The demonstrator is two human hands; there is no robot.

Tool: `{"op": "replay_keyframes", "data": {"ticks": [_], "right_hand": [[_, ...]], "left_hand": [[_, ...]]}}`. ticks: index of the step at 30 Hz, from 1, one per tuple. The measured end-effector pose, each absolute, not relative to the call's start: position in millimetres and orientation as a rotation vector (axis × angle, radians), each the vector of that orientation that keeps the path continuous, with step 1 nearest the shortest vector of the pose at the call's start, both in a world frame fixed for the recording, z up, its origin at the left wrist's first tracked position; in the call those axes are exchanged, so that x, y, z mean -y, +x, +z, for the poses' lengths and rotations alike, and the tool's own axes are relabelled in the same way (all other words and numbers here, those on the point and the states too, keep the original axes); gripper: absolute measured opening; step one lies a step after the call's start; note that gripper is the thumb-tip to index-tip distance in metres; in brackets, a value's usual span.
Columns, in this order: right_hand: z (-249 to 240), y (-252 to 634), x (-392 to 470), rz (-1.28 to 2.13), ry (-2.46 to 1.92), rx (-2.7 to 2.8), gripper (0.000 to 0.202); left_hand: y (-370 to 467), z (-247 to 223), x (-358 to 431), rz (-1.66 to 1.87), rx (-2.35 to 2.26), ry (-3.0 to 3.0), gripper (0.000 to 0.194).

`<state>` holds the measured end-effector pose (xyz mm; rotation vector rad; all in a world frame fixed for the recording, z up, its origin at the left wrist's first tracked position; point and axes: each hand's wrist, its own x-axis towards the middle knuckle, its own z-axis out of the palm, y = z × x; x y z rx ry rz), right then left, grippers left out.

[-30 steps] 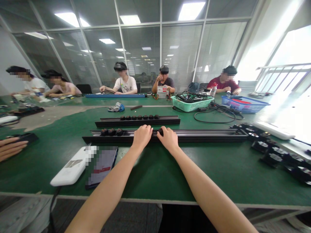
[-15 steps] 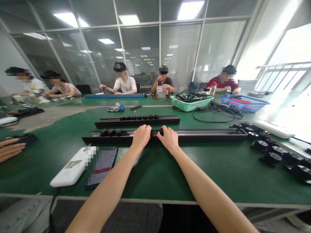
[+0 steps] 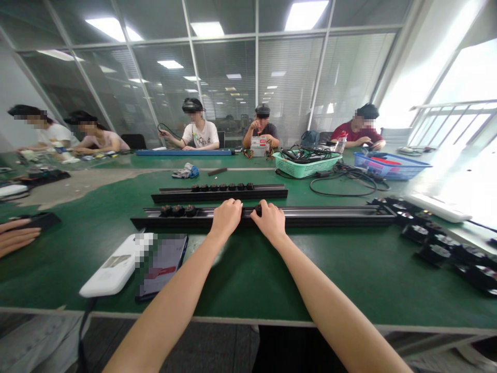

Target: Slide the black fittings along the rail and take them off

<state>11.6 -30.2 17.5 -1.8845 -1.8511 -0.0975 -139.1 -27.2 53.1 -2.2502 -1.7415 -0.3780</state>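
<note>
A long black channel rail [image 3: 334,217] lies crosswise in front of me on the green table. Three black knob-like parts [image 3: 177,211] sit in its left stretch. My left hand [image 3: 226,216] is closed over the rail near its middle, fingers curled to the far side. Just to the right, my right hand [image 3: 269,220] is closed on a small black round part [image 3: 258,210] at the rail, mostly covered by the fingers. Behind lies a shorter black rail [image 3: 221,195], holding a row of several similar black parts.
A white device with a cable [image 3: 112,269] and a phone [image 3: 165,267] lie at front left. Several black parts [image 3: 438,248] are heaped at right. Farther back stand a green basket [image 3: 306,168] and a blue basket [image 3: 407,168]. Another person's hand [image 3: 17,238] rests at the left edge.
Both my hands and the rail hold nearly the same position. Across the table, one person's hand holding a cable has risen slightly.
</note>
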Motion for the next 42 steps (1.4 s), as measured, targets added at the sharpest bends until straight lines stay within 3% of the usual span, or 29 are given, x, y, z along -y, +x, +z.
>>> {"op": "replay_keyframes", "data": {"ticks": [19,42], "right_hand": [[21.7,7.9,30.1,-0.025,-1.914,1.784,0.033],[21.4,9.8,32.3,-0.194,-1.9,1.865,0.031]], "left_hand": [[-135.3,41.9,25.5,-0.469,1.622,-2.333,0.027],[-135.0,31.7,18.8,-0.507,1.493,-2.472,0.039]]}}
